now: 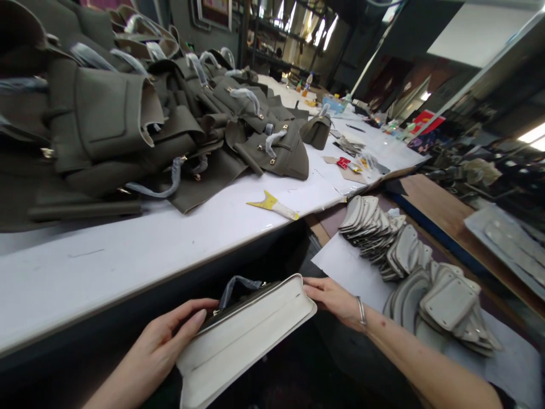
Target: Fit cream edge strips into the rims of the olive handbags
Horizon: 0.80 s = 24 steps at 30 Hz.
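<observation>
A bag piece (251, 335) with a pale, creased side and a dark top carrying a plastic-wrapped handle is held low in front of the table. My left hand (166, 335) grips its left end, thumb and fingers at the dark top edge. At the far right end, my right hand (332, 298) pinches the pale corner, with a bracelet on that wrist. Both hands are closed on the same piece. The underside of the piece and some fingertips are hidden.
Dark grey bags (102, 113) with wrapped handles pile up on the white table (55, 267). A yellow-and-white tool (275, 205) lies near its edge. At the right, stacked pale panels (451, 295) rest on paper. Bottles and small items stand farther back.
</observation>
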Available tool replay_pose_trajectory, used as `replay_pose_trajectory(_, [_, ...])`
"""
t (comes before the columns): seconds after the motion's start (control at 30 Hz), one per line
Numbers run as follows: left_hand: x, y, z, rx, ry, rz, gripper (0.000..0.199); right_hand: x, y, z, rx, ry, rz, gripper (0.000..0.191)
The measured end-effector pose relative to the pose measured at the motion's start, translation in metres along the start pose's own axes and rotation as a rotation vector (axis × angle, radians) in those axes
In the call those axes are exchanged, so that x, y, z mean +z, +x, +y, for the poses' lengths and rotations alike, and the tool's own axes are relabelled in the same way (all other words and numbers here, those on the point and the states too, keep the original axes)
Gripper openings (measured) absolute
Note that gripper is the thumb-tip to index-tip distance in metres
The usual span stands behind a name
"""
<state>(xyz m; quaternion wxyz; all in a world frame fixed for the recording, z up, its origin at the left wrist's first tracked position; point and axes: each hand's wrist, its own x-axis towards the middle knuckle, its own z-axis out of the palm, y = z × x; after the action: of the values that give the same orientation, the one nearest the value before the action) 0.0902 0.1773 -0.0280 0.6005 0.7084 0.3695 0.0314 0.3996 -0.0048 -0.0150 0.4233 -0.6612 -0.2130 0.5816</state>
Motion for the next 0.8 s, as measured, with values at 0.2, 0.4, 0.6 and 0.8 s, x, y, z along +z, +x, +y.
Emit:
replay_pose_trajectory(0.2, [0.004, -0.022, -0.037, -0.142, -0.301, 0.023, 0.049, -0.015, 0.012, -0.02, 0.146, -0.143, -0.124, 0.051])
replay_pose_trajectory(0.4, [0.019, -0.028, -0.057, -0.13, -0.414, 0.119, 0.045, -0.017, 0.02, -0.021, 0.219, -0.196, -0.135, 0.039])
replay_pose_trajectory(0.6, [0.017, -0.026, -0.056, -0.153, -0.426, 0.108, 0.057, -0.014, 0.021, -0.023, 0.2, -0.326, -0.109, 0.04])
replay_pose_trajectory(0.8, [-0.007, -0.01, -0.028, -0.036, -0.311, -0.042, 0.056, -0.02, 0.011, -0.007, 0.119, -0.155, -0.158, 0.049])
